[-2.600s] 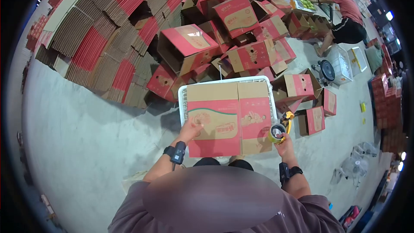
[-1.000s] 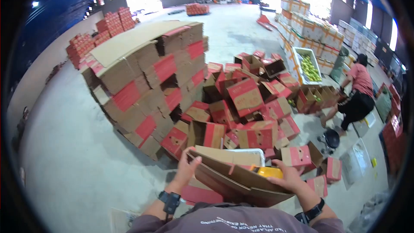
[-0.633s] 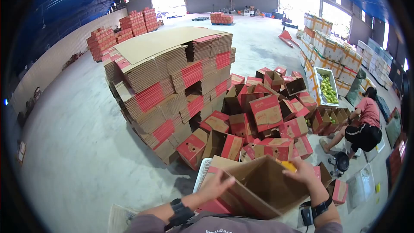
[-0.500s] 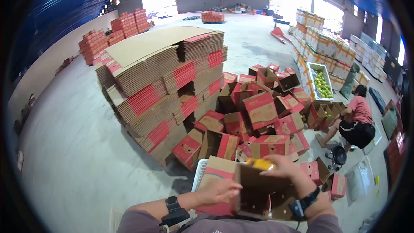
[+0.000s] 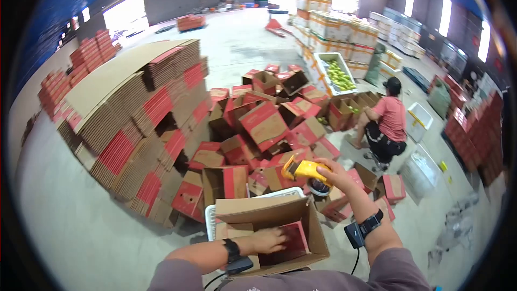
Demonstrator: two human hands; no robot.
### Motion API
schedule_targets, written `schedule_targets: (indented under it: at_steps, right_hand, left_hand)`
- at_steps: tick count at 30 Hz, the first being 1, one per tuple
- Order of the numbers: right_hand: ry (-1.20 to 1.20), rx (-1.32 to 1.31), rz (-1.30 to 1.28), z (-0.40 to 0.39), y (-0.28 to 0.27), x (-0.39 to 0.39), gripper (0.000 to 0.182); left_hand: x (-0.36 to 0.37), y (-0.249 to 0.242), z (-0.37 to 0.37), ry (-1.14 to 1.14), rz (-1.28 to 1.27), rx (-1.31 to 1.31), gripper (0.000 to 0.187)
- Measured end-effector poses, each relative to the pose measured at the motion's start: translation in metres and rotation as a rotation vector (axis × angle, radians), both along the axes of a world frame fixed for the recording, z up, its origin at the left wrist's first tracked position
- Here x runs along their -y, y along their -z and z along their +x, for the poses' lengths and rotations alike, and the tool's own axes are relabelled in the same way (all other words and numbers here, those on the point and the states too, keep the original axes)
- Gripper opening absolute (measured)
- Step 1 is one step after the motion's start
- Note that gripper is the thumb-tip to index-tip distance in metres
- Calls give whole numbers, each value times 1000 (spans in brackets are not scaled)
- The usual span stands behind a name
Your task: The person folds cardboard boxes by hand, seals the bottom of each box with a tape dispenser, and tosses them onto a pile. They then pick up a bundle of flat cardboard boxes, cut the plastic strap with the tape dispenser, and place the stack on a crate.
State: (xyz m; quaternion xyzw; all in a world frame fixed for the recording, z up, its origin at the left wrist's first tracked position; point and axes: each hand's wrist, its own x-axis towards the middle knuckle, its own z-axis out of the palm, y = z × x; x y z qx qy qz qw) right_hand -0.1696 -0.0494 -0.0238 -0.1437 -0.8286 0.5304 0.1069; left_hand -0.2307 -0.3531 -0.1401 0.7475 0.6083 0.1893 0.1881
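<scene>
A yellow tape dispenser [image 5: 308, 169] is gripped in my right hand [image 5: 334, 173], raised to the right of an open cardboard carton [image 5: 258, 208]. The carton stands directly in front of me with its opening facing up. My left hand [image 5: 270, 241] reaches into it, fingers stretched out and a little blurred, over the inner flaps [image 5: 296, 240], one of which is red. Beneath and behind the carton, the rim of a white plastic crate [image 5: 210, 223] shows.
A heap of red-and-brown cartons [image 5: 269, 124] lies just ahead. Flattened cardboard [image 5: 124, 113] is stacked high at the left. A person in a pink shirt [image 5: 391, 116] sits at the right, near a white foam box of green fruit [image 5: 338, 75]. White boxes [image 5: 344, 29] are piled behind.
The carton has turned from tilted to opening upward. My left hand has gone inside it, while my right hand has moved the tape dispenser away to the right. The view has swung right.
</scene>
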Motion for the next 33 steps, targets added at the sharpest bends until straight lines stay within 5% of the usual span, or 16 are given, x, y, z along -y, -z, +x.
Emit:
schedule_targets:
  at_steps: [4, 6, 10, 12, 16, 18, 20, 22, 23, 25, 26, 28, 30, 32, 33]
  right_hand:
    - [279, -157, -605, 29, 82, 14, 38]
    - [235, -12, -923, 53, 83, 30, 36]
    - [382, -98, -823, 57, 79, 10, 37]
    - [302, -108, -574, 50, 31, -10, 46]
    - [176, -387, -616, 10, -39, 12, 46]
    - [-4, -151, -687, -5, -19, 50, 47]
    - [-365, 133, -831, -6, 38, 79, 47]
    - [-224, 126, -865, 16, 41, 100, 45]
    - [-137, 118, -765, 17, 58, 93, 42]
    - [-11, 59, -957, 26, 65, 85, 34]
    - [-13, -18, -1018, 26, 57, 88, 30]
    - [-1, 20, -990, 26, 52, 93, 29]
    - [-18, -8, -908, 21, 47, 104, 38]
    - [-85, 22, -867, 24, 52, 99, 39]
    - [-53, 24, -871, 26, 53, 104, 39]
  left_hand:
    - [-55, -127, 28, -26, 677, -54, 55]
    - [-82, -115, 32, -16, 529, -88, 55]
    - [-51, -95, 18, -1, 381, -135, 57]
    - [-21, -69, -1, 11, 89, -236, 60]
    - [-10, -58, -4, -9, -15, -156, 65]
    - [-14, -62, 6, -10, -12, -133, 68]
    - [5, -81, 11, -39, -510, 415, 65]
    - [52, -102, 14, 202, -755, 650, 53]
    - [93, -111, 18, 93, -528, 804, 45]
    - [149, -112, 7, -272, -517, 951, 37]
    - [167, -109, 16, -675, -430, 1008, 33]
    - [174, -73, 17, -810, 237, 449, 48]
    - [140, -68, 6, -1016, 457, 339, 59]
    - [115, -17, -23, -1128, 359, 291, 64]
    - [101, -33, -31, -1163, 98, 845, 62]
